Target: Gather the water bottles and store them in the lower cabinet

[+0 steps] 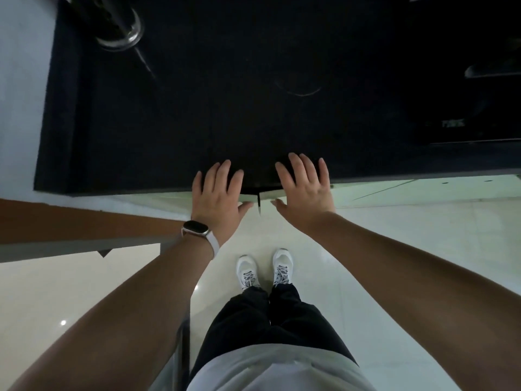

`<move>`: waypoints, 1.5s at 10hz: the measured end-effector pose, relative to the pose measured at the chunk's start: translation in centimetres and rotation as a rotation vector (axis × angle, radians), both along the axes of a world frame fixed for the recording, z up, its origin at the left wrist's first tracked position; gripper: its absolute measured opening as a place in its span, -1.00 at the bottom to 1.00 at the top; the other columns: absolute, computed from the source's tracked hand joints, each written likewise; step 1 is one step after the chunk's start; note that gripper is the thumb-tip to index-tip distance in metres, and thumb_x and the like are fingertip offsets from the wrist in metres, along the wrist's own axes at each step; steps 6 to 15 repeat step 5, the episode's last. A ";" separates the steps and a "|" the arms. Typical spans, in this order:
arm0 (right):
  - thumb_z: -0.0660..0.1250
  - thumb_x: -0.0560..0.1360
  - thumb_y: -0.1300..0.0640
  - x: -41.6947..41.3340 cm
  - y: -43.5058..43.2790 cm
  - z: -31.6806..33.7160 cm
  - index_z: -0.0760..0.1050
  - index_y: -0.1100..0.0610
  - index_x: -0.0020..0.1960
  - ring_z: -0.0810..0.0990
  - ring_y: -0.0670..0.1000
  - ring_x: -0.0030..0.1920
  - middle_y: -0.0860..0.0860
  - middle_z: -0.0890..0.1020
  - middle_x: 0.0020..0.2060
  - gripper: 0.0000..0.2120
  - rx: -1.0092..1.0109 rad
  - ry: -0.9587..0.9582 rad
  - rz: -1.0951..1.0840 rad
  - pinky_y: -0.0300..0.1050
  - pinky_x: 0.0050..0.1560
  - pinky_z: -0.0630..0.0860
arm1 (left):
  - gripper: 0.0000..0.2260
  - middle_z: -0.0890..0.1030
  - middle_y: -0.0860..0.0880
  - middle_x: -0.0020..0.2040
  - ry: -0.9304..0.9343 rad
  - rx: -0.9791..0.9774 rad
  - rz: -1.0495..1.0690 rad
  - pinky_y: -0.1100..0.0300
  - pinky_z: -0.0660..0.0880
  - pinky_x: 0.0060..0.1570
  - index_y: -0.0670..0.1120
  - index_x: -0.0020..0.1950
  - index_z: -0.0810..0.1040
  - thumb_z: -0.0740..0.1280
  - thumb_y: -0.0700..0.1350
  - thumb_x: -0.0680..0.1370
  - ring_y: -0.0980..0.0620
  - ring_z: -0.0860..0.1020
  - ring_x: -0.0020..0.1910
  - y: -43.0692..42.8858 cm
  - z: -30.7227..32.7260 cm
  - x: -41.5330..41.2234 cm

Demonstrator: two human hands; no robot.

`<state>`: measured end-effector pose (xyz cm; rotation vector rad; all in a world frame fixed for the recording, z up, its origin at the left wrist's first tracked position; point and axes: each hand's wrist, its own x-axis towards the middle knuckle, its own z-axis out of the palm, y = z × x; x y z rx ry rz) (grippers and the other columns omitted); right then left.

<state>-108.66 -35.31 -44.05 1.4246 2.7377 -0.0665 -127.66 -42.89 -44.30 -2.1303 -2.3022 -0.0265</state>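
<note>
The desk [197,108] top is black and matt, faintly scuffed. At its far left stands a clear, shiny glass-like vessel [121,32]. The floor [394,249] is pale, glossy tile with reflections. The shoes [265,269] look like white mesh cloth; the watch [196,228] face is glossy.

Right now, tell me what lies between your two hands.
Head view: between the left hand and right hand shows the dark counter's front edge, with a dark vertical seam below.

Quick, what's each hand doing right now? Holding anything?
Left hand: open, fingers spread, palm down at the dark counter edge, holding nothing.
Right hand: open, fingers spread at the same edge, holding nothing.
</note>
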 end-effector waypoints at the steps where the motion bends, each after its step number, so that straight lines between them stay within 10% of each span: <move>1: 0.49 0.37 -0.11 -0.1 0.8 0.4 0.28 0.10 0.44 0.28 0.23 0.43 0.18 0.32 0.42 -0.25 0.001 -0.009 -0.031 0.32 0.44 0.13 | -0.45 0.44 -0.22 0.42 -0.013 0.039 -0.011 -0.31 0.31 0.35 -0.11 0.36 0.45 0.51 0.02 0.44 -0.26 0.39 0.39 1.0 -0.2 -0.6; 15: 0.22 0.52 -0.18 0.0 -0.7 6.0 0.35 0.06 0.41 0.32 0.14 0.39 0.07 0.40 0.36 -0.47 -0.052 -0.029 -0.017 0.19 0.48 0.11 | -0.58 0.46 -0.19 0.43 -0.124 0.035 -0.093 -0.25 0.32 0.38 -0.08 0.35 0.54 0.40 0.04 0.53 -0.25 0.40 0.43 0.6 5.2 -4.0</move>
